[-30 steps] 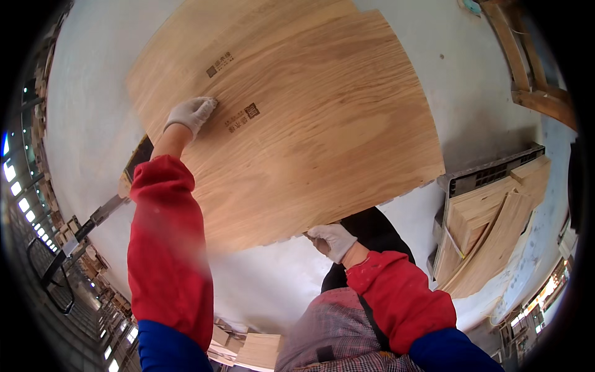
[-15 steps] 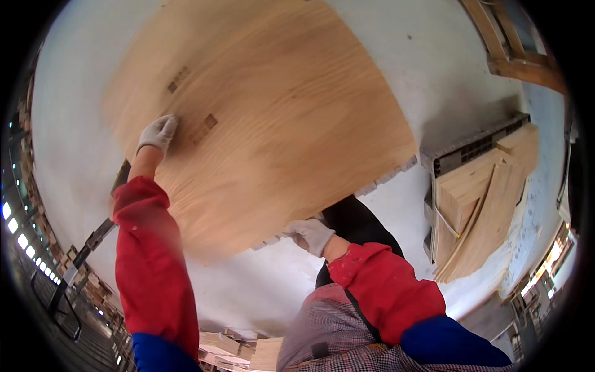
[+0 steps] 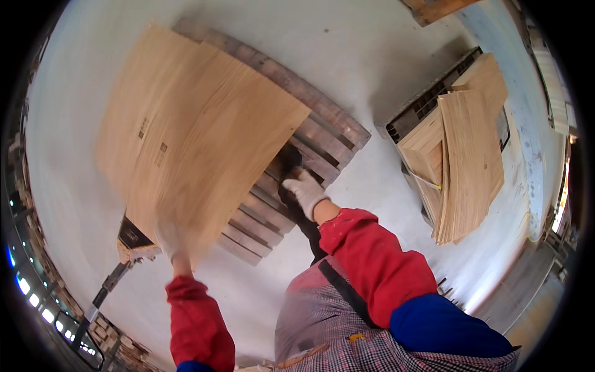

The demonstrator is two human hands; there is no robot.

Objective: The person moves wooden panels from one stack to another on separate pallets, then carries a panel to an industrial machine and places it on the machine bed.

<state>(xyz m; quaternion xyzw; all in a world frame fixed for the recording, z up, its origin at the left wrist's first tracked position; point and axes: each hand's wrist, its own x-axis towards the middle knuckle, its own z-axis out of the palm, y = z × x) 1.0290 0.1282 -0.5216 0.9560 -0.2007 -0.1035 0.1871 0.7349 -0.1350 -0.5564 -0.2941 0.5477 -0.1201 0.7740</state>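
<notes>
A large sheet of light plywood (image 3: pixel 211 105) lies skewed across a slatted wooden pallet (image 3: pixel 322 146). At the sheet's near left part is my left hand (image 3: pixel 172 239), in a pale glove and smeared by motion, so its grip is hidden. My right hand (image 3: pixel 305 191), also in a pale glove, is right of the sheet's edge, apart from it. It hovers over my dark-clothed leg beside the pallet slats, fingers loosely stretched and nothing visible in them. Two small dark printed marks show on the sheet.
At right, a stack of wooden boards (image 3: pixel 465 161) lies askew on a dark pallet (image 3: pixel 409 118). A wooden frame (image 3: pixel 440 9) is at the far right. Lower left, a dark bar (image 3: pixel 102 294) leads to a dark wedge-shaped part (image 3: pixel 133 234) by the sheet.
The sheet has shifted left and turned, uncovering pallet slats at its right. My left hand has come nearer to me. My right hand has come away from the sheet's near edge.
</notes>
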